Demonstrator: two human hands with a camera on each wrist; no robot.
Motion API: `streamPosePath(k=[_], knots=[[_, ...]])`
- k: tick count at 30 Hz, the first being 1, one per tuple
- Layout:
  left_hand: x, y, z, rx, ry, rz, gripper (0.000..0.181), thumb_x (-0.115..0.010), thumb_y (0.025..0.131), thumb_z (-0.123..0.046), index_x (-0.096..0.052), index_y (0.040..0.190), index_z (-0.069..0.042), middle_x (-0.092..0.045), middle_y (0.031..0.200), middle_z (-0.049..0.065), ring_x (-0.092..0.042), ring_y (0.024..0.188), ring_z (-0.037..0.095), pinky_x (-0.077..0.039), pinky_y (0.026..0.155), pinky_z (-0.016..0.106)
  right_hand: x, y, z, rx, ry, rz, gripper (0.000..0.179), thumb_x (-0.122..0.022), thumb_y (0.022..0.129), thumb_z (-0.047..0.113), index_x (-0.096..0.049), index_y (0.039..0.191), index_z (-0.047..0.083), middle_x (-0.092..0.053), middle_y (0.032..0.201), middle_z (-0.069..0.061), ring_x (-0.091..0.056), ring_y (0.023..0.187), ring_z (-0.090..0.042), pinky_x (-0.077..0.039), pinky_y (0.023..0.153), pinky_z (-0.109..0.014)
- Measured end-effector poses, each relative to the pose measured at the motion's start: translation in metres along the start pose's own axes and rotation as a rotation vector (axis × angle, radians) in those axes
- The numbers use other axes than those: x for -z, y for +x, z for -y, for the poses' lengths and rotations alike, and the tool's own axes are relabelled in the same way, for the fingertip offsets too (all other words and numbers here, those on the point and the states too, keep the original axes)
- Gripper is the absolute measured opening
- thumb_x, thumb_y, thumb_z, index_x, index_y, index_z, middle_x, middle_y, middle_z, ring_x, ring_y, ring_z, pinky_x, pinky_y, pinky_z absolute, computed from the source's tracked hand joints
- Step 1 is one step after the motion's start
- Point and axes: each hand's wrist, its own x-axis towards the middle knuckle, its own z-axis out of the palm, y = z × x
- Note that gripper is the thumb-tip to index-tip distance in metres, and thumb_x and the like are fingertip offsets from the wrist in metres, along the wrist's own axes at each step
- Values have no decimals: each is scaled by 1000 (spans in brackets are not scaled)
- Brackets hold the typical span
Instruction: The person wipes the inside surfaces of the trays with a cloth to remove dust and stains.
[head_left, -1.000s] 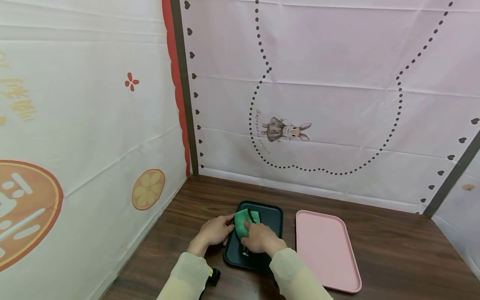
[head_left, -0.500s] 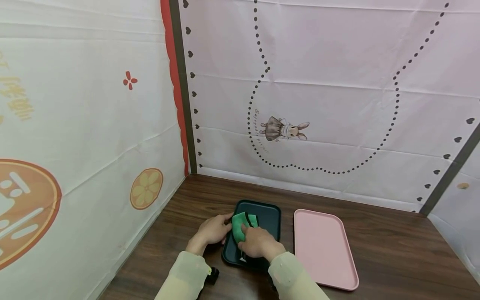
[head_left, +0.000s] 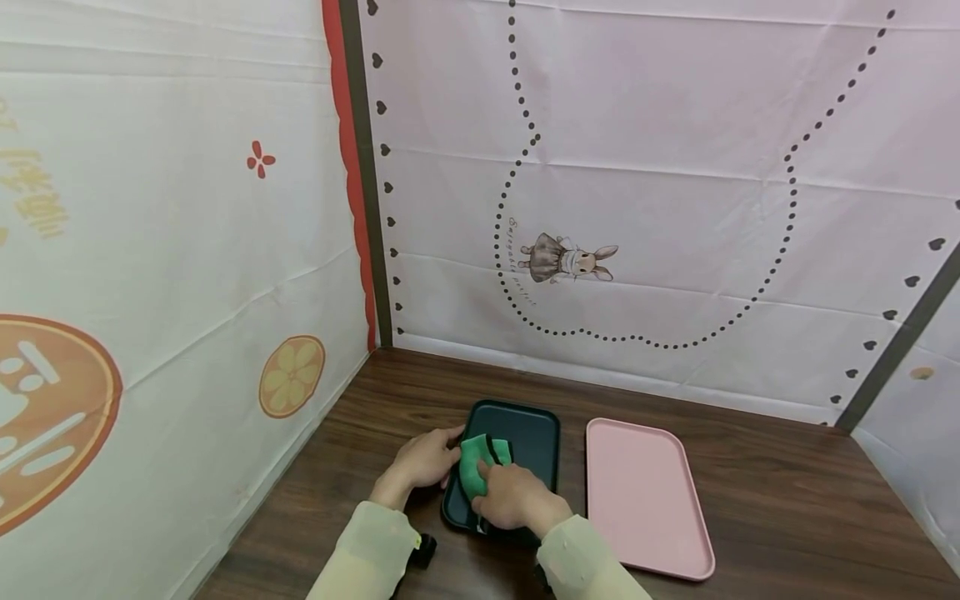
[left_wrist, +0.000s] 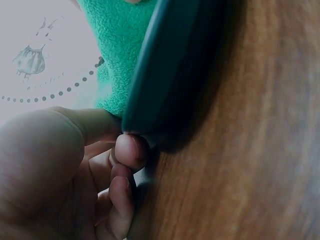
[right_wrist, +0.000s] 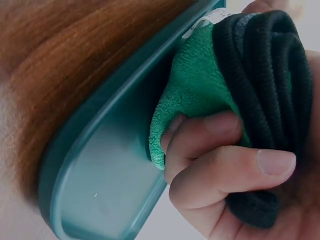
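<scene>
My right hand grips a folded green towel with dark edging and holds it against the inside of a dark teal tray. In the right wrist view the fingers curl round the towel, whose dark bands bunch in the palm; a white tag shows at its far end. At the tray's left side, my left hand pinches the rim. Seen from the left wrist, the thumb lies over the tray edge and a fingertip presses from beneath.
A pink tray lies to the right of the teal one on the brown wooden table. Printed white cloth walls stand at the left and back. A small black object sits by the left sleeve.
My right hand has slid the towel along the tray toward me and slightly left. The left hand stays at the tray's left rim.
</scene>
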Motion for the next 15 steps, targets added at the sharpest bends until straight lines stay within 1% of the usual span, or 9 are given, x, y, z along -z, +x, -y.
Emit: streamPosePath(k=[4,7,11,15], knots=[[0,0,0,-2,0,4,50,-49,107,-25,-47,157,-20,-62,52,0,-56,46,16,-42,51,29,0,-2,1,6,-22,19,62,-65,100,37,-48,157,16,-72,131,-14,-69,118,-33,-58,96,-48],[1,0,1,-12,-3,6,50,-49,107,-23,-47,157,-18,-63,52,1,-56,45,17,-42,51,30,-1,-3,2,14,-48,27,62,-65,100,37,-48,156,17,-70,134,-13,-66,124,-34,-57,100,-49],[1,-1,1,-18,-11,9,50,-49,108,-23,-47,157,-17,-62,52,1,-55,44,17,-40,49,29,-1,-5,3,24,-65,32,61,-66,100,37,-50,155,18,-70,134,-13,-66,125,-34,-57,101,-49],[0,0,2,-17,-28,7,50,-50,108,-26,-47,157,-18,-62,52,1,-53,43,16,-38,47,28,-1,-6,4,29,-64,45,60,-66,100,36,-50,155,18,-68,139,-12,-64,128,-35,-56,103,-49]])
